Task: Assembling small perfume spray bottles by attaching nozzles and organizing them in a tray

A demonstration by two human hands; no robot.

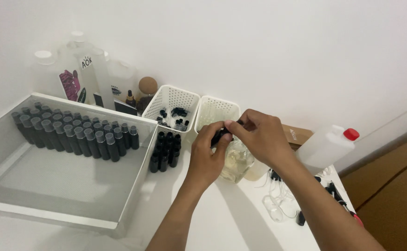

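Both hands meet at frame centre over a clear glass bottle (237, 162) on the white table (222, 218). Left hand (206, 155) and right hand (259, 137) pinch a small black bottle (221, 136) between fingertips, narrow grip, just above the glass bottle.

Small bottle looks light, stiff and smooth, likely slippery; best held round the body, not the cap. Glass bottle holds pale liquid and looks heavy and breakable.

At 9 o'clock is a shallow white tray (133, 195) with rows of dark grey-capped bottles (73, 132). Loose black bottles (165, 151) stand just beside its right wall. At 12 o'clock are two white perforated baskets (170, 95), the left one holding black caps.

At 10–11 o'clock, tall clear jugs (92, 74) stand against the wall: one has a pink label, one a small white label. At 3 o'clock is a white jug with red cap (326, 146), a brown box (296, 135) behind it. Clear tubing (278, 204) lies at 5 o'clock.
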